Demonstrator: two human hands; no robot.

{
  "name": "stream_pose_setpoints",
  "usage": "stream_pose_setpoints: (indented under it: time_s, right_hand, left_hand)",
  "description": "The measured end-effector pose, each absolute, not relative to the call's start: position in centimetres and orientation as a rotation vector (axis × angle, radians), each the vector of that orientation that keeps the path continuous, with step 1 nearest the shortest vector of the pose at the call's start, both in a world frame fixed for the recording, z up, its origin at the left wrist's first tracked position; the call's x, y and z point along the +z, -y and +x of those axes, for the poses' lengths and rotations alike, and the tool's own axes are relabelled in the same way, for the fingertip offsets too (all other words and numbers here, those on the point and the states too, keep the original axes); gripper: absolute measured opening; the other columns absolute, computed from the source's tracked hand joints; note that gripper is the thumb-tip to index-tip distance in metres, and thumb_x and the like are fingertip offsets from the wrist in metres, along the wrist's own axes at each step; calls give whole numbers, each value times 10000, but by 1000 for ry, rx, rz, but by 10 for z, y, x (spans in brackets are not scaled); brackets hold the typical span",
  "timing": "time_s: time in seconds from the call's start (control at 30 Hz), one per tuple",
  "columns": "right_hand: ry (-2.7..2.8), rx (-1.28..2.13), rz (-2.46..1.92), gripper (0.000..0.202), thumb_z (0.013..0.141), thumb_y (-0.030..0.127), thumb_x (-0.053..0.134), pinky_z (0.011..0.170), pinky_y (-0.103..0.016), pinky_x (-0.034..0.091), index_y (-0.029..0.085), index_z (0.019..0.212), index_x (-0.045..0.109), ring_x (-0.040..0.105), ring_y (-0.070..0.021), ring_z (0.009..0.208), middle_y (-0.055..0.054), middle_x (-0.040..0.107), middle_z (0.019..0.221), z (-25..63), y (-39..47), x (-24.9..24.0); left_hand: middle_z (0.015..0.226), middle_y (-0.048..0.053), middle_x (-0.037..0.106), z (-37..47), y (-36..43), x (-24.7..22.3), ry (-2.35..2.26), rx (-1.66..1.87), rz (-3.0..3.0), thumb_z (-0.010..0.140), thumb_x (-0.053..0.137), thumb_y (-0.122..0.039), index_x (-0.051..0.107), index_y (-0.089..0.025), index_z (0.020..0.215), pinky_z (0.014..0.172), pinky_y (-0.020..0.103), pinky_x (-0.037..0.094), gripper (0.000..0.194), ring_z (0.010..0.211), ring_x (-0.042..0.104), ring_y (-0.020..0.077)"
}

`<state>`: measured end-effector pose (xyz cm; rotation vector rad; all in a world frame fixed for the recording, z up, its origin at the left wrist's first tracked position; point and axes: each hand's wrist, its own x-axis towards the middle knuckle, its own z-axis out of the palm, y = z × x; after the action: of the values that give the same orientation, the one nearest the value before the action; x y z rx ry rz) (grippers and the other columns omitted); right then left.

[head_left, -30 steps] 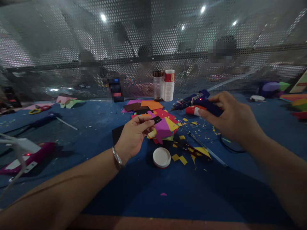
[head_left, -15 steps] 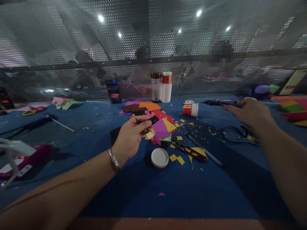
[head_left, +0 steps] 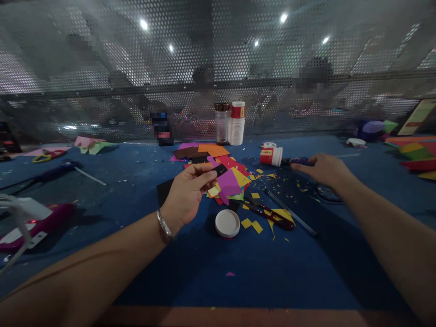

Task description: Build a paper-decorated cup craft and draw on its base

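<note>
My left hand (head_left: 185,195) pinches a small black piece of paper (head_left: 220,170) between thumb and fingers, above a heap of coloured paper. My right hand (head_left: 322,170) is closed round a dark blue hot glue gun (head_left: 301,161). A clear glue stick (head_left: 350,155) shows behind that hand. The gun's nozzle end is close to a red and white paper cup (head_left: 270,156) lying on its side; whether they touch I cannot tell. Between my arms lies a round white cup or lid (head_left: 227,223). Right of it are dark-handled scissors (head_left: 269,213) and a loose glue stick (head_left: 291,213).
At the back stand a clear bottle (head_left: 221,125) and a stack of paper cups (head_left: 237,125). Another glue gun (head_left: 56,170) and a magenta device (head_left: 56,222) lie at left. Yellow paper squares (head_left: 256,227) and scraps dot the blue table (head_left: 190,281). A black cord (head_left: 329,193) curls below my right hand.
My right hand has moved left and slightly down with the glue gun, bringing its nozzle end close to the lying cup. My left hand has hardly moved.
</note>
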<state>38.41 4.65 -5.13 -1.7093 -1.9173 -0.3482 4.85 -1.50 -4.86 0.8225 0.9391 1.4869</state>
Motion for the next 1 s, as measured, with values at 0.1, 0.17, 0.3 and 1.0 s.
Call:
stream_pose_setpoints:
  time_s: [0.1,0.17,0.3,1.0]
  right_hand:
    - [1914,-360,-1896,438,817,604,574,479,-355,324,245,577,506,495,-212,464,-101,565,547,368,-38,-43]
    - [1905,-406,-1954,426,825,604,569,502,-371,339,222,637,561,575,-287,569,-152,622,662,355,-31,-35]
    - [2134,-241,-1710,273,907,435,544,615,-352,431,219,759,624,632,-261,750,-114,688,828,308,-16,-29]
    - [2460,434,-1260,79,865,181,660,645,-262,397,167,817,599,556,-147,703,-37,641,798,215,6,-54]
  left_hand:
    - [679,-3,676,48,15,-49,-939,1507,828,666,761,-40,685,-138,737,617,221,472,144,602,599,88]
    - [687,-1,681,49,15,-49,-935,1522,837,675,753,-39,684,-137,750,619,219,477,142,610,606,88]
    - [648,-9,661,49,13,-48,-946,1553,850,674,748,-42,681,-135,751,622,228,486,138,589,599,89]
    - [668,-28,654,52,11,-49,-1047,1521,800,749,697,1,635,-127,940,565,179,482,238,577,605,68]
